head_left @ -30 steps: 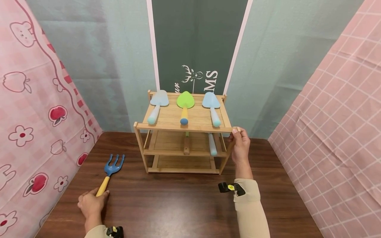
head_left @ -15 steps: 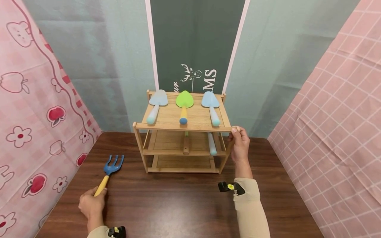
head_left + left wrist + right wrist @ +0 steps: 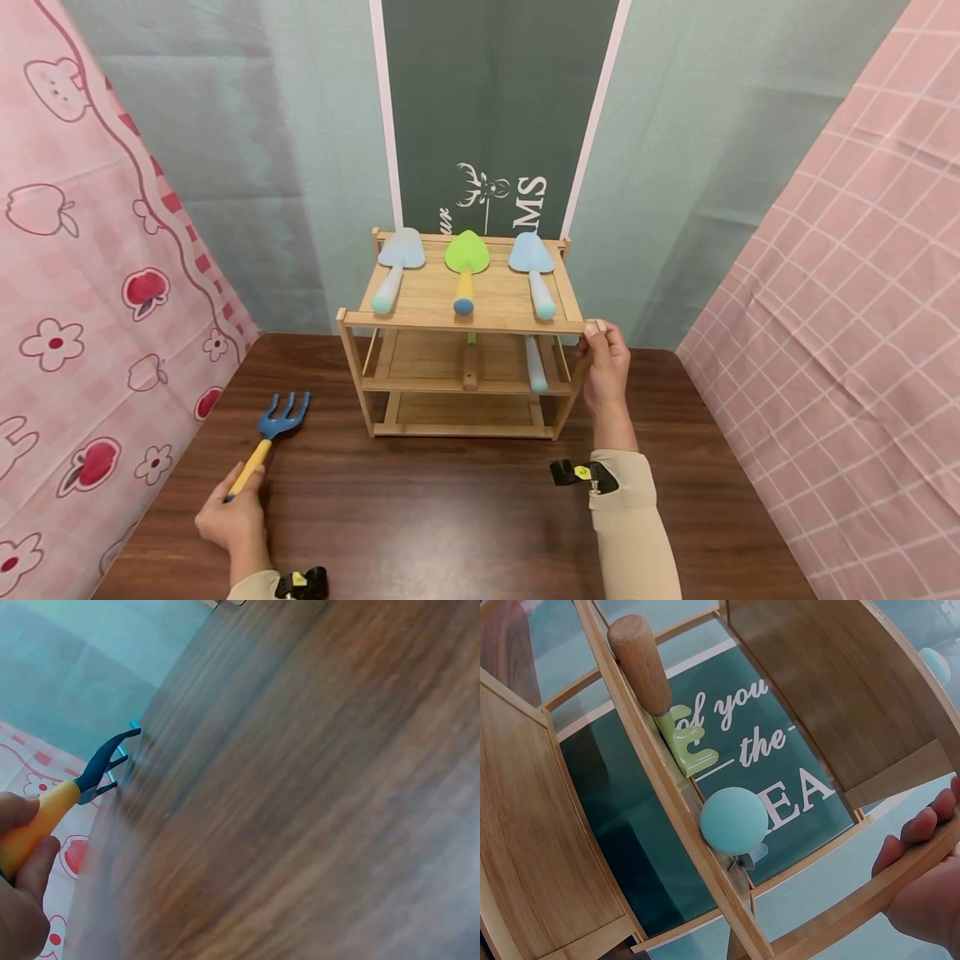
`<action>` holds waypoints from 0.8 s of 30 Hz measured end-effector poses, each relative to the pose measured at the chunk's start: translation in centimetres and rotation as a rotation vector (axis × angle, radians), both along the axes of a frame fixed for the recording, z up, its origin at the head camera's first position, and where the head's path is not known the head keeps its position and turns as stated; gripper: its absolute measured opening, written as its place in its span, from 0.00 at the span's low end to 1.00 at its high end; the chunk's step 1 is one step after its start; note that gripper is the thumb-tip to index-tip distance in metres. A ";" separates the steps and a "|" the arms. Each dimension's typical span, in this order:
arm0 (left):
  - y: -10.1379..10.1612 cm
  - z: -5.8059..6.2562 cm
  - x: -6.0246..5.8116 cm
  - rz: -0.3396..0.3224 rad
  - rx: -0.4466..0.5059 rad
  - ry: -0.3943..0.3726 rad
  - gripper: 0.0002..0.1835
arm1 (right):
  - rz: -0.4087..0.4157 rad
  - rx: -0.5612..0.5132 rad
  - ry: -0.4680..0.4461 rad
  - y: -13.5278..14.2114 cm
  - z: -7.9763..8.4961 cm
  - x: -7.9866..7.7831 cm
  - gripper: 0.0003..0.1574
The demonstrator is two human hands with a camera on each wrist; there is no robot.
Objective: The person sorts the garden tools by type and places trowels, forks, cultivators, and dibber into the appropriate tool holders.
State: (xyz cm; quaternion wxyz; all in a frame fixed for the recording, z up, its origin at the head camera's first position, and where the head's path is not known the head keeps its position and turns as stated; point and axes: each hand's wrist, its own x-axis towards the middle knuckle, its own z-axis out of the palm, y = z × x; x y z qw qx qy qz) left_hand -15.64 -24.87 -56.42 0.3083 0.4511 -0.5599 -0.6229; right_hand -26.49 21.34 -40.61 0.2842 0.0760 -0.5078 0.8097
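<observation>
My left hand [image 3: 234, 518] holds a hand fork [image 3: 274, 425] by its yellow handle, at the left of the table. Its blue tines point away from me, close over the tabletop in the left wrist view. At the front right corner of a three-tier wooden rack [image 3: 465, 321], my right hand [image 3: 609, 367] grips the upright post, thumb near its top. Three trowels lie along the top shelf: a pale blue one [image 3: 402, 248], a green one with a yellow handle [image 3: 467, 252] and another pale blue one [image 3: 532, 252].
On the middle shelf lie a green-headed fork with a wooden handle [image 3: 640, 664] and a tool with a mint-tipped handle [image 3: 733, 820], its head mostly hidden. Dark wooden tabletop [image 3: 420, 508] spreads before the rack. Fabric curtains [image 3: 847, 275] enclose the back and sides.
The hand fork has shifted slightly left and towards me, and more of its handle, with the blue end, now shows above my left hand. My right hand stays on the rack post.
</observation>
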 end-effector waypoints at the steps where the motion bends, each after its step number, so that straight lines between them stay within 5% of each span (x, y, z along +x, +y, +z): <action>1: 0.1 -0.1 0.0 0.011 0.001 0.011 0.23 | 0.001 0.000 0.002 0.0 0.0 0.0 0.08; 12: 0.7 0.2 0.5 0.056 -0.032 0.016 0.20 | 0.003 0.002 -0.008 0.1 0.0 0.0 0.08; 20: 2.0 1.0 1.6 0.095 -0.092 0.142 0.16 | 0.009 0.008 -0.010 0.1 -0.1 0.1 0.08; 24: 1.6 -0.5 1.5 0.059 -0.113 0.206 0.18 | 0.007 0.008 -0.009 0.1 -0.1 0.0 0.08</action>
